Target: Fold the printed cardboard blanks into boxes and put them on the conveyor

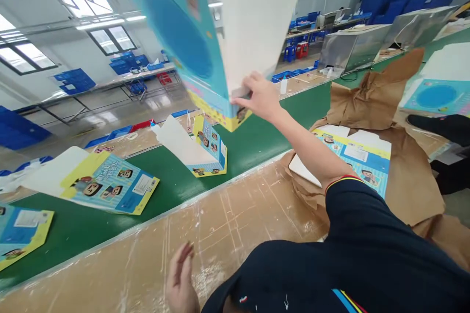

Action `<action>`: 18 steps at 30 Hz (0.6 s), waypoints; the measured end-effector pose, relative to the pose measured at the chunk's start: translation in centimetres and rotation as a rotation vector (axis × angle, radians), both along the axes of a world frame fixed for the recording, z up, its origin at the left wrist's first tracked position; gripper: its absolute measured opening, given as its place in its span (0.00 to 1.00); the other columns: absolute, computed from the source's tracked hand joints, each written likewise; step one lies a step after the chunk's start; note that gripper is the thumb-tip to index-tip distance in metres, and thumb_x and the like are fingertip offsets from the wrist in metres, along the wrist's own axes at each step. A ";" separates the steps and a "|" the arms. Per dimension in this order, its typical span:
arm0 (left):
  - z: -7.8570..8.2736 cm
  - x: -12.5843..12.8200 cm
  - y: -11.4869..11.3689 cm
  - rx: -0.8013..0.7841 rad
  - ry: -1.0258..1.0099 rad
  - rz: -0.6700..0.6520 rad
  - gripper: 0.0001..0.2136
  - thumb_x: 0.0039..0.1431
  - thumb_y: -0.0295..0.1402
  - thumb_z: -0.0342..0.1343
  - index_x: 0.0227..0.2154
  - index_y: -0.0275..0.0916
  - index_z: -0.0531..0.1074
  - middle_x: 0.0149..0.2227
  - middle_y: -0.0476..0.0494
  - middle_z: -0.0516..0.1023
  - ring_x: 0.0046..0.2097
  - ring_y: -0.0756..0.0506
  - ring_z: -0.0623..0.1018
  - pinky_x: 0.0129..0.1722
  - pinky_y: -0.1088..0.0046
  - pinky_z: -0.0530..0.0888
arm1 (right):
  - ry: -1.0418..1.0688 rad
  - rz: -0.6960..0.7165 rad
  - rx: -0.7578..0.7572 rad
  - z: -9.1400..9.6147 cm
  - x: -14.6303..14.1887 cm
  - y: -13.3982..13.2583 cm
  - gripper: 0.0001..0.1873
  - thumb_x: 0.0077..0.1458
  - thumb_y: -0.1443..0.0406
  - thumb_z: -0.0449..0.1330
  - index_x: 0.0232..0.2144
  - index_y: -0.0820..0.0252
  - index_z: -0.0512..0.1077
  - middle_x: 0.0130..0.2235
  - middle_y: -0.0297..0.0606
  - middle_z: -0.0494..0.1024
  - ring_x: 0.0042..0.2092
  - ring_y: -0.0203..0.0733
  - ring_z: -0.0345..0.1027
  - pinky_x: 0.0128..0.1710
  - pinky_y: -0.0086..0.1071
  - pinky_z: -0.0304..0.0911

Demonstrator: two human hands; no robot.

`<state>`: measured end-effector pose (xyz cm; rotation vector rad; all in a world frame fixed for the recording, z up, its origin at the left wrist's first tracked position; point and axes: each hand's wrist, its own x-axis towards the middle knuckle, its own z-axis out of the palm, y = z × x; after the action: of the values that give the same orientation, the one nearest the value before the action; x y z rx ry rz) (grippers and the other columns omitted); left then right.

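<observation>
High over the green conveyor belt (268, 132), my right hand (259, 95) pinches the lower edge of a blue and yellow cardboard box (183, 34). The box is tilted and its white inside shows; its top is cut off by the frame. My left hand (181, 279) hovers low above the brown worktop, fingers loosely curled and apart, with nothing in it. On the belt stand a box with a raised white flap (209, 149), another printed box (113, 183) to its left, and part of a further box (22, 232) at the left edge.
Flat printed box blanks (370, 154) lie on crumpled brown paper (407, 181) at my right. Another person's dark sleeve (440, 127) shows at the right edge near a white and blue box (436, 93). A glue bottle (284, 84) stands across the belt.
</observation>
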<state>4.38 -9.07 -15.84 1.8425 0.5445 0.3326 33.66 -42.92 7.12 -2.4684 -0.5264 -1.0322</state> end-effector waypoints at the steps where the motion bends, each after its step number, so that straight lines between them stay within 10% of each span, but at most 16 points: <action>1: -1.1 0.1 -1.5 -0.057 0.036 -0.004 0.25 0.59 0.56 0.57 0.50 0.44 0.76 0.51 0.39 0.83 0.57 0.33 0.81 0.62 0.54 0.76 | 0.051 -0.071 0.004 -1.6 2.0 -1.7 0.25 0.63 0.47 0.66 0.46 0.63 0.70 0.50 0.47 0.70 0.53 0.52 0.67 0.54 0.44 0.65; 9: -8.8 0.2 -7.9 -0.146 0.070 -0.171 0.30 0.50 0.64 0.63 0.45 0.45 0.82 0.44 0.38 0.85 0.43 0.40 0.85 0.49 0.68 0.80 | 0.535 -0.304 0.128 -15.6 8.5 -10.5 0.13 0.65 0.60 0.66 0.43 0.65 0.73 0.46 0.45 0.74 0.43 0.43 0.71 0.45 0.39 0.70; 13: -9.5 0.6 -7.8 -0.039 0.124 -0.245 0.30 0.52 0.64 0.61 0.47 0.47 0.82 0.45 0.38 0.85 0.42 0.40 0.85 0.51 0.64 0.81 | 0.658 -0.304 0.219 -21.3 8.7 -12.1 0.17 0.67 0.56 0.63 0.50 0.63 0.73 0.49 0.42 0.75 0.47 0.44 0.73 0.48 0.42 0.73; 18: -9.1 3.1 -8.7 0.027 0.131 -0.359 0.33 0.50 0.67 0.60 0.46 0.45 0.82 0.45 0.37 0.86 0.41 0.39 0.84 0.50 0.62 0.82 | 0.661 -0.305 0.358 -24.0 7.5 -12.6 0.25 0.62 0.62 0.67 0.59 0.61 0.70 0.63 0.49 0.69 0.59 0.53 0.68 0.60 0.49 0.66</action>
<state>7.46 -17.76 -24.90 1.9540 0.2888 -0.0225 41.18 -55.53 -16.85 -2.3971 0.2297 -0.3083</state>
